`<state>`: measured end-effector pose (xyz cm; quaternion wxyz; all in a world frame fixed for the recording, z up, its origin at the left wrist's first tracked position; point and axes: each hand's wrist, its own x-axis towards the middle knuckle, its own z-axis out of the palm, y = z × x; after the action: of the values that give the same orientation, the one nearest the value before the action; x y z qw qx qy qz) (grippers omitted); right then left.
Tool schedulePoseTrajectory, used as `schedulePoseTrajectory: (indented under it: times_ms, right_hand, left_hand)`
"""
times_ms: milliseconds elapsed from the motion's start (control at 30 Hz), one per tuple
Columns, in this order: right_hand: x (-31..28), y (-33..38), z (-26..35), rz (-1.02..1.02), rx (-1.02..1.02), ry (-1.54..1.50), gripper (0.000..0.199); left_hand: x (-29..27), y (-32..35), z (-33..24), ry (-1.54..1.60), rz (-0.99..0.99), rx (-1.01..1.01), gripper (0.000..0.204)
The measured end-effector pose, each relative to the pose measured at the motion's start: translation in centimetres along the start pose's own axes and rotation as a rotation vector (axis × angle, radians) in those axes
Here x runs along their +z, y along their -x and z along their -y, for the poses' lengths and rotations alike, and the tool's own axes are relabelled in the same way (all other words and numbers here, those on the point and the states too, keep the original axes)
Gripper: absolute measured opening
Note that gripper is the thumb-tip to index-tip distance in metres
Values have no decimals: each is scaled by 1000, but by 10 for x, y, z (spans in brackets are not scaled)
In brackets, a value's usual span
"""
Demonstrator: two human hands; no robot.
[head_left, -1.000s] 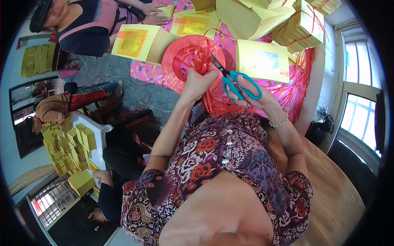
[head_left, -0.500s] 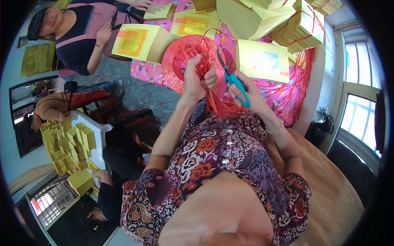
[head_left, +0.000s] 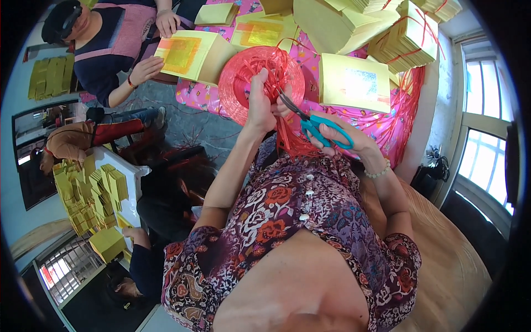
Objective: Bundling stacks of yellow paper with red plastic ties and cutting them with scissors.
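Scissors met red string at the spool.

The left hand (head_left: pixel 260 108) pinched red plastic string (head_left: pixel 285 138) drawn off the red spool (head_left: pixel 238 88) on the bench (head_left: pixel 381 124); the right hand (head_left: pixel 345 141) had its grip clenched on teal-handled scissors (head_left: pixel 310 122), blades at the strand. The string looked light, limp and slippery, best held taut close to the blades.

My teal-handled scissors (head_left: pixel 315 123) point their blades up-left into the red string (head_left: pixel 276 91). That string comes off a big red spool (head_left: pixel 243 83) lying on its side on the pink tabletop (head_left: pixel 381 124), loose strands hanging toward me.
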<state>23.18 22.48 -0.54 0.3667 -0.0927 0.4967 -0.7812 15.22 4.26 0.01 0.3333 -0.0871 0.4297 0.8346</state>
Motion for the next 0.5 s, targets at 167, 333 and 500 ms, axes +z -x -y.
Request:
schedulePoseTrajectory:
  times_ms: [167, 333, 500]
  right_hand:
    - [-3, -7, -3, -14, -87, -5, 38]
    - [1, -9, -1, -96, -29, 18, 33]
    - [-2, -2, 3, -109, -52, 46, 35]
  left_hand:
    - [-12, -1, 8, 18, 178, -42, 54]
    - [-12, 0, 9, 43, 204, -16, 57]
    - [-13, 0, 8, 65, 162, -57, 57]
